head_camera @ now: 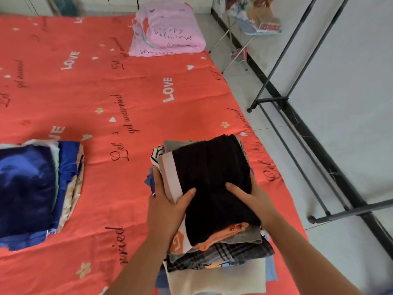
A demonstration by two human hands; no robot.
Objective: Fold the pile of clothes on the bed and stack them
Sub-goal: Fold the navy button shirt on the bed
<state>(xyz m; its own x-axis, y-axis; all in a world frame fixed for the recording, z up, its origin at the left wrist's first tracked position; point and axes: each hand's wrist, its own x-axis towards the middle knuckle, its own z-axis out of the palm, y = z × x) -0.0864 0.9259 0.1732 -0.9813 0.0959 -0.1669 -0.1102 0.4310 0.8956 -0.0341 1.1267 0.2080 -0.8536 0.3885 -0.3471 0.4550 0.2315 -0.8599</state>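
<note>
A stack of folded clothes [214,248] stands near the right edge of the bed, with a black garment [210,167] on top and grey, plaid and cream pieces below. My left hand [168,201] grips the stack's left side, thumb lying on the black garment and fingers down the side. My right hand [246,194] grips the right side the same way, thumb on top. A second stack of folded blue clothes [32,188] lies at the bed's left edge of view.
The bed wears a red sheet [102,92] printed with "LOVE". A pink pillow [170,30] lies at the far end. On the tiled floor to the right stand a black metal rack [297,128] and a small folding stand [244,37] with items.
</note>
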